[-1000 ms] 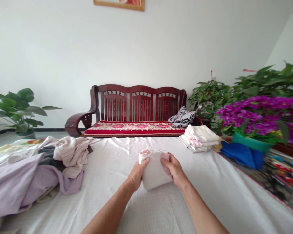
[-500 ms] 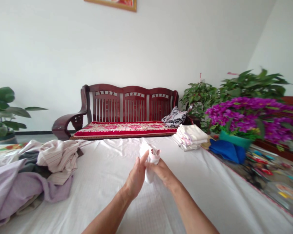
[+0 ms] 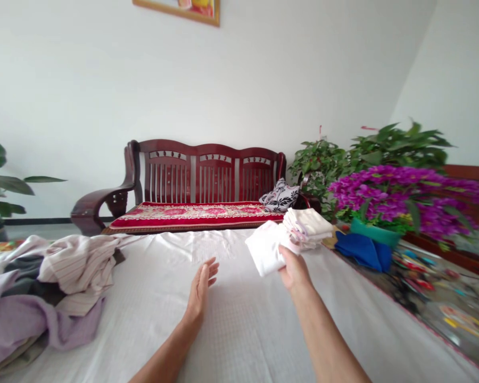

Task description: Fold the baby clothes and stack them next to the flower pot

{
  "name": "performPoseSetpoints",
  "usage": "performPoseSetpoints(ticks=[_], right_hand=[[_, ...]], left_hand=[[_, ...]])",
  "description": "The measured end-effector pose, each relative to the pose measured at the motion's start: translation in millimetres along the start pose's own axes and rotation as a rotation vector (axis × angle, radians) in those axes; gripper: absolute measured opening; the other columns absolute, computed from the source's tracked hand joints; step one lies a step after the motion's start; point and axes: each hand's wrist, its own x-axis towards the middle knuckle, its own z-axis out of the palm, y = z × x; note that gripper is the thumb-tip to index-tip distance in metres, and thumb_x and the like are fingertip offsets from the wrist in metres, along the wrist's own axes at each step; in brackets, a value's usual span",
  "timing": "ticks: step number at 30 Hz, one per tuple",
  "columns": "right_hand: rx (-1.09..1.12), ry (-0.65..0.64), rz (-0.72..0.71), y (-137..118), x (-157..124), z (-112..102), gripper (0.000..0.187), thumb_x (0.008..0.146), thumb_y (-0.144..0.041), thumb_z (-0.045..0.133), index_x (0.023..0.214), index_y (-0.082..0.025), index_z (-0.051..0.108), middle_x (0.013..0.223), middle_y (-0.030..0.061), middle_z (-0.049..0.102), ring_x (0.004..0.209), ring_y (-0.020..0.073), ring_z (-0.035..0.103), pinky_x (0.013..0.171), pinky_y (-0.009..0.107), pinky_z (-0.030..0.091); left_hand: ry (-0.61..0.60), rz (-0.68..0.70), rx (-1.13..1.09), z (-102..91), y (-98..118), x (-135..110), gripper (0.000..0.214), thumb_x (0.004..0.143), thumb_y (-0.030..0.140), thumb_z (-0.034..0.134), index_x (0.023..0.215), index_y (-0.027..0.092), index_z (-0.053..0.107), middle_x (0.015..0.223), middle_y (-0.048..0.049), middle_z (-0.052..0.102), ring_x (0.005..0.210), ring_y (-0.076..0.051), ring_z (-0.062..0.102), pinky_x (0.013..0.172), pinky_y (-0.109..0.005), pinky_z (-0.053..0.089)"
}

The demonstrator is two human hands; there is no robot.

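Note:
My right hand [image 3: 294, 268] grips a folded white garment [image 3: 265, 249] by its near right corner, fingers closed over the edge. The garment is a flat bundle beside a stack of folded white clothes [image 3: 309, 223], and it overlaps the stack's left side in view. Whether the two touch I cannot tell. Over the middle of the white cloth [image 3: 231, 324], my left hand [image 3: 201, 287] is open and holds nothing, its fingers stretched forward.
On the left lies a loose heap of clothes [image 3: 72, 276] in lilac, striped pink and dark grey. To the right, a blue cloth [image 3: 363, 250], purple flowers [image 3: 403, 191] and small clutter [image 3: 423, 276] border the white cloth. Behind stands a wooden bench [image 3: 205, 175].
My left hand has let go of the white garment and drawn back left. My right hand has carried it rightward to the stack, and it now shows flat. The view has shifted slightly right.

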Motion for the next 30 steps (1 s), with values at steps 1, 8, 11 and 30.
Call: performPoseSetpoints(ticks=[1,8,11,30], right_hand=[[-0.016,0.04,-0.123,-12.7,11.1,-1.2,0.055,0.057,-0.027,0.075,0.11,-0.023,0.062,0.104,0.0025,0.074,0.095,0.025,0.07,0.078,0.035,0.057],[-0.877,0.141,-1.129,-133.7,110.4,-9.0,0.041,0.083,-0.035,0.061,0.12,-0.017,0.064,0.119,0.0127,0.07,0.112,0.0278,0.061,0.1,0.042,0.046],[-1.372,0.081,-1.318,-153.9,144.7,-21.8,0.047,0.088,-0.021,0.05,0.135,-0.018,0.055,0.139,0.0132,0.058,0.132,0.0277,0.046,0.111,0.045,0.035],[-1.901,-0.28,-0.943,-92.2,198.3,-85.9,0.073,0.073,-0.001,0.049,0.139,-0.033,0.055,0.134,0.0044,0.064,0.127,0.0269,0.052,0.111,0.05,0.033]], left_hand=[[0.023,0.014,0.068,-2.9,-3.2,1.6,0.074,0.086,0.073,0.042,0.129,0.013,0.057,0.128,-0.0198,0.064,0.12,-0.032,0.06,0.102,-0.048,0.045],[-0.086,0.089,0.491,-2.8,-10.5,3.5,0.054,0.089,0.06,0.041,0.119,0.019,0.061,0.118,-0.0121,0.071,0.117,-0.028,0.062,0.106,-0.045,0.041],[-0.124,0.065,0.603,1.7,-7.7,4.2,0.05,0.091,0.055,0.038,0.119,0.021,0.061,0.119,-0.0097,0.071,0.116,-0.027,0.063,0.105,-0.042,0.041],[-0.141,0.03,0.686,5.9,-13.4,9.6,0.035,0.09,0.045,0.045,0.108,0.028,0.07,0.105,-0.0042,0.075,0.104,-0.025,0.066,0.095,-0.036,0.044]])
